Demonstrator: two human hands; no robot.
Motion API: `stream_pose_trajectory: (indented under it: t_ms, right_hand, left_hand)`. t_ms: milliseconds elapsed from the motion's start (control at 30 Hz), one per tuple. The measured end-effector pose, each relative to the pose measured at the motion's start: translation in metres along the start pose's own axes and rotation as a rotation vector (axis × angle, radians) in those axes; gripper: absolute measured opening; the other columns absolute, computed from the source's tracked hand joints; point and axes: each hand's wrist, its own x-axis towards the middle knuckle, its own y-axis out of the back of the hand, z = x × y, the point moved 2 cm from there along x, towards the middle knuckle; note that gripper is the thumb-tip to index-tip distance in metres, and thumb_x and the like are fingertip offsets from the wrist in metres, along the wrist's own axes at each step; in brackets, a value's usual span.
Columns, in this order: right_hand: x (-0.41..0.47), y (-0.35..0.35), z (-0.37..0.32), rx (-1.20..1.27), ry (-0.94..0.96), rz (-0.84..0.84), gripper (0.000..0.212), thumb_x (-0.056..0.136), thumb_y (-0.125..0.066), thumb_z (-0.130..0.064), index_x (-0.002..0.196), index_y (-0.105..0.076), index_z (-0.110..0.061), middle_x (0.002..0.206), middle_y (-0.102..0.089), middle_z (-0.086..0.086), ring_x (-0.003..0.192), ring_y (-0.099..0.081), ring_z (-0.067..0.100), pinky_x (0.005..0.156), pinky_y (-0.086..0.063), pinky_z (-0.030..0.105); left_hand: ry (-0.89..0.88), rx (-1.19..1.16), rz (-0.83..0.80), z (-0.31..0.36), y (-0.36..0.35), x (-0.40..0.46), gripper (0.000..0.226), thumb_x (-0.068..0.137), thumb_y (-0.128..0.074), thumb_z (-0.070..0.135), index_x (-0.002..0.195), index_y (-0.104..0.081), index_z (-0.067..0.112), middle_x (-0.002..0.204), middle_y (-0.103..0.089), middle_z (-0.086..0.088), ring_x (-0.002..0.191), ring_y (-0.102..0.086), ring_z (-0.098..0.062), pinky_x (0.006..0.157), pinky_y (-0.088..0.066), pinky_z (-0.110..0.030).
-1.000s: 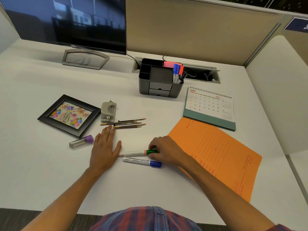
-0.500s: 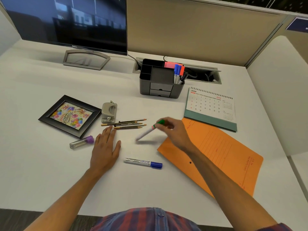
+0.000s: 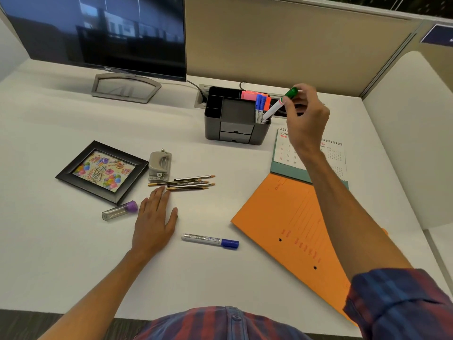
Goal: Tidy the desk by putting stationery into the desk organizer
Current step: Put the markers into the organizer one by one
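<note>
My right hand (image 3: 305,120) pinches a white marker with a green cap (image 3: 279,105), tilted, its lower end down among the markers in the right compartment of the black desk organizer (image 3: 235,133). Flat on the desk rests my left hand (image 3: 154,217), fingers straight, holding nothing. A blue-capped marker (image 3: 210,240) lies just right of it. Several pencils (image 3: 182,184) lie beyond its fingertips. A clear lead tube with a purple cap (image 3: 119,210) lies to its left.
A grey hole punch (image 3: 159,166) and a black picture frame (image 3: 103,171) sit left of the pencils. A desk calendar (image 3: 335,158) and an orange folder (image 3: 294,229) lie at the right. A monitor (image 3: 98,30) stands at the back left.
My right hand lifted the green-capped marker off the desk and carried it up and away to the organizer, where its tip now sits in the right compartment. My left hand stayed flat.
</note>
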Motion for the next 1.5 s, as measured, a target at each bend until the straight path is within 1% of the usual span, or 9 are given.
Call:
stream_pose_trajectory:
  t_ms: [133, 267, 400, 500, 767, 867, 1033, 1200, 1500]
  right_hand:
    - [0.017, -0.012, 0.005, -0.019, -0.045, 0.026, 0.031, 0.088, -0.07, -0.023, 0.113, -0.058, -0.011, 0.099, -0.072, 0.001, 0.086, -0.07, 0.008, 0.076, -0.056, 0.017]
    - [0.017, -0.028, 0.012, -0.145, -0.076, -0.061, 0.024, 0.089, -0.068, -0.022, 0.108, -0.059, -0.011, 0.096, -0.073, 0.0, 0.085, -0.068, 0.007, 0.07, -0.042, -0.002]
    - [0.011, -0.038, 0.02, -0.253, -0.097, -0.159, 0.019, 0.092, -0.064, -0.024, 0.105, -0.067, -0.012, 0.1, -0.073, 0.002, 0.091, -0.068, 0.013, 0.081, -0.054, 0.022]
    - [0.008, -0.038, 0.018, -0.413, -0.081, -0.233, 0.028, 0.097, -0.056, -0.032, 0.112, -0.071, -0.015, 0.11, -0.071, 0.002, 0.1, -0.065, 0.016, 0.077, -0.043, 0.022]
    - [-0.003, -0.037, 0.021, -0.607, -0.057, -0.497, 0.045, 0.097, -0.054, -0.031, 0.14, -0.049, -0.019, 0.134, -0.048, 0.007, 0.122, -0.045, 0.022, 0.083, -0.045, 0.034]
    - [-0.011, -0.035, 0.021, -0.584, -0.024, -0.467, 0.052, 0.095, -0.056, -0.031, 0.144, -0.042, -0.018, 0.135, -0.047, 0.008, 0.119, -0.047, 0.023, 0.084, -0.046, 0.033]
    - [-0.047, -0.033, 0.017, -0.392, 0.084, -0.373, 0.043, 0.092, -0.057, -0.026, 0.133, -0.053, -0.014, 0.13, -0.056, 0.006, 0.114, -0.055, 0.022, 0.086, -0.05, 0.034]
    - [-0.107, -0.034, 0.012, -0.261, 0.122, -0.518, 0.025, 0.091, -0.059, -0.022, 0.114, -0.066, -0.014, 0.112, -0.066, 0.002, 0.096, -0.062, 0.019, 0.081, -0.051, 0.039]
    - [-0.197, -0.032, 0.001, -0.175, 0.206, -0.817, 0.016, 0.091, -0.06, -0.026, 0.103, -0.069, -0.021, 0.107, -0.068, -0.003, 0.094, -0.063, 0.018, 0.078, -0.046, 0.034]
  left_hand:
    - [0.005, 0.002, -0.004, 0.0, -0.001, 0.0, 0.06, 0.095, -0.031, 0.042, 0.144, -0.04, 0.009, 0.152, -0.037, -0.009, 0.142, -0.03, -0.025, 0.116, -0.025, -0.045]
    - [0.01, -0.006, -0.004, 0.0, 0.0, 0.0, 0.061, 0.095, -0.03, 0.043, 0.144, -0.04, 0.009, 0.152, -0.037, -0.009, 0.142, -0.03, -0.025, 0.116, -0.024, -0.045]
    - [0.007, -0.004, -0.003, 0.0, 0.0, -0.001, 0.061, 0.095, -0.03, 0.043, 0.144, -0.04, 0.009, 0.152, -0.037, -0.01, 0.142, -0.03, -0.025, 0.116, -0.023, -0.044]
    - [0.009, 0.002, -0.006, 0.0, 0.0, 0.0, 0.06, 0.095, -0.03, 0.043, 0.144, -0.039, 0.009, 0.153, -0.036, -0.009, 0.142, -0.029, -0.025, 0.116, -0.022, -0.043]
    - [0.002, 0.002, -0.007, -0.001, 0.0, 0.0, 0.06, 0.094, -0.031, 0.043, 0.143, -0.04, 0.008, 0.152, -0.037, -0.01, 0.141, -0.031, -0.026, 0.116, -0.023, -0.044]
    - [0.002, -0.003, -0.01, -0.001, 0.0, 0.0, 0.06, 0.094, -0.031, 0.043, 0.142, -0.041, 0.008, 0.151, -0.038, -0.011, 0.141, -0.031, -0.027, 0.115, -0.025, -0.046]
    - [-0.001, -0.003, -0.01, -0.001, 0.0, 0.0, 0.059, 0.094, -0.032, 0.042, 0.142, -0.042, 0.007, 0.15, -0.039, -0.011, 0.14, -0.032, -0.028, 0.114, -0.026, -0.046]
    - [-0.008, -0.001, -0.014, -0.001, 0.0, 0.001, 0.059, 0.094, -0.032, 0.042, 0.141, -0.043, 0.007, 0.15, -0.04, -0.012, 0.139, -0.033, -0.028, 0.113, -0.028, -0.047]
    - [0.005, -0.014, -0.014, 0.0, 0.001, 0.0, 0.061, 0.094, -0.031, 0.043, 0.143, -0.04, 0.008, 0.152, -0.037, -0.01, 0.141, -0.031, -0.027, 0.115, -0.026, -0.046]
